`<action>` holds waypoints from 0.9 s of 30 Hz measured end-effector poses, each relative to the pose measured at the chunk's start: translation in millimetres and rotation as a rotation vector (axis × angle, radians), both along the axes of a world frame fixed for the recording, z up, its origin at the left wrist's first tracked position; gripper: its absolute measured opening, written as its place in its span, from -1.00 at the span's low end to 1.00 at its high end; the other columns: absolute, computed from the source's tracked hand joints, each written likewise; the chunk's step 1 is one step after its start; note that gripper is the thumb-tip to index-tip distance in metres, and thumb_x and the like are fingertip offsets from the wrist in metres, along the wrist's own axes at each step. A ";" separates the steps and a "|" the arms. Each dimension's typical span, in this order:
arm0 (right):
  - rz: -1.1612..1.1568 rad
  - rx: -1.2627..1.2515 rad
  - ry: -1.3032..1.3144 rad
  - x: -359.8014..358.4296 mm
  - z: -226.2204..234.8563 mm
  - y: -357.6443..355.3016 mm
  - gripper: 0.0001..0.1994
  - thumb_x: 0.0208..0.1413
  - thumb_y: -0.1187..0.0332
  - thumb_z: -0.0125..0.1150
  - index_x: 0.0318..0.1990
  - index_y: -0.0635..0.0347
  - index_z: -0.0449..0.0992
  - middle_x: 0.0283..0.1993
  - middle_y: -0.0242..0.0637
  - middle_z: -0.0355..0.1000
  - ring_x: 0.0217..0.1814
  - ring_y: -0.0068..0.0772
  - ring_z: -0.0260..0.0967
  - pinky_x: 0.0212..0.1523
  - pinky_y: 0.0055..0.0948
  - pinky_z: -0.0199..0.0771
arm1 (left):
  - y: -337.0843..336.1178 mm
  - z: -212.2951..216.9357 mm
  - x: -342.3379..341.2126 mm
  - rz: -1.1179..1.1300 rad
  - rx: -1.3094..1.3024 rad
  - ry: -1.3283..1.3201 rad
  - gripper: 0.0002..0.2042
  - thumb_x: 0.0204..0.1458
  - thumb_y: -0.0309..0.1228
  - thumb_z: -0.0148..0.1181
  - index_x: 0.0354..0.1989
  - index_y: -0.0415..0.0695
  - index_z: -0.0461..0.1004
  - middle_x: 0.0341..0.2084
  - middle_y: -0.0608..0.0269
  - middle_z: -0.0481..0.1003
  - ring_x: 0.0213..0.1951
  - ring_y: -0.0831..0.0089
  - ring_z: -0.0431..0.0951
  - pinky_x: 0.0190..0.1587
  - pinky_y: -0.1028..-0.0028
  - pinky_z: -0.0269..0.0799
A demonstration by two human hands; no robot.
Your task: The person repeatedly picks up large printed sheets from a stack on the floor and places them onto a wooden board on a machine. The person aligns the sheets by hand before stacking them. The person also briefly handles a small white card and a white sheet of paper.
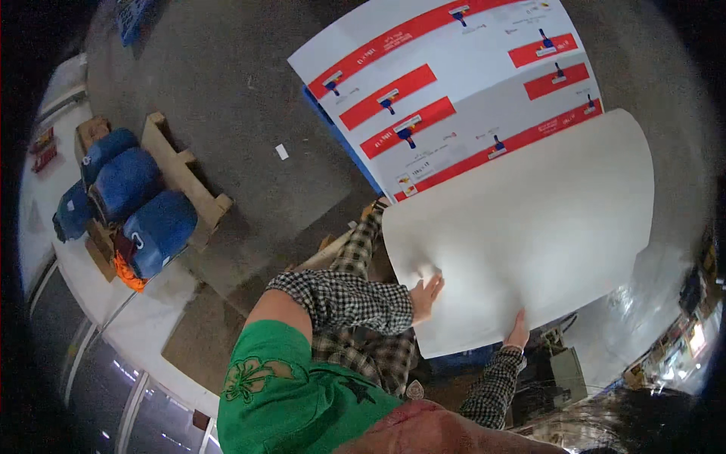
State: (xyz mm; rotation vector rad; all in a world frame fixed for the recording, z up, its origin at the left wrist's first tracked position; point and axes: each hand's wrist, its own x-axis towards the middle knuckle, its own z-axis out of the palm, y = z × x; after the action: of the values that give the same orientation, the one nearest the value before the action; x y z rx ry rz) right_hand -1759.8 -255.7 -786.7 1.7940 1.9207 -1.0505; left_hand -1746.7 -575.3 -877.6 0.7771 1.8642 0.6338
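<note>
Even, moderately bright indoor light from overhead. Large white sheet point(529, 234) brightest area, slightly washed out, soft shading along its curl. Floor point(227, 91) grey, shadows faint. Glare on shiny wrap at lower right. Strong fisheye bending; black vignette in corners. Mild softness and compression blur toward rim.

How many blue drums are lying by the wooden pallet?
4: blue drums in a row left of the wooden pallet, at and. Others may be hidden.
</note>
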 end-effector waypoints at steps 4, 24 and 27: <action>0.222 -0.021 -0.118 58.6 -15.4 21.8 -0.39 0.00 0.01 0.20 0.11 0.27 0.33 -0.13 -0.17 0.43 -0.27 -0.36 0.37 -0.31 -0.34 0.36 | -50.1 33.7 -145.1 0.527 0.392 0.357 -0.78 -0.02 -0.52 -0.05 -0.16 -0.18 0.30 -0.32 0.07 0.36 -0.29 0.24 0.37 -0.26 0.37 0.36; 0.185 -0.102 0.017 32.3 -27.7 -1.7 -0.25 -0.06 -0.08 0.24 0.08 0.42 0.24 -0.07 -0.14 0.39 -0.06 -0.33 0.32 -0.14 -0.34 0.34 | -242.6 -135.4 -313.6 2.206 0.054 -0.395 -0.63 0.01 -0.29 0.12 -0.10 -0.33 0.41 -0.30 0.01 0.50 -0.22 0.24 0.48 -0.15 0.39 0.37; 0.004 -0.137 0.005 19.4 -32.4 -6.2 -0.24 -0.09 -0.09 0.27 0.04 0.47 0.23 -0.02 -0.09 0.37 -0.04 -0.31 0.34 -0.07 -0.41 0.34 | -237.7 -84.6 -295.9 2.232 0.439 -0.193 -0.78 -0.03 -0.52 0.16 -0.24 -0.41 0.44 -0.38 0.08 0.53 -0.31 0.42 0.52 -0.24 0.45 0.42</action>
State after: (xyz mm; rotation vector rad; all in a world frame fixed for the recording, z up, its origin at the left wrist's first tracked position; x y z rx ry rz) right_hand -1740.5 -261.9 -819.1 1.7132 1.8078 -1.1560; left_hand -2042.6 -813.0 -962.2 -1.5431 1.6622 2.2448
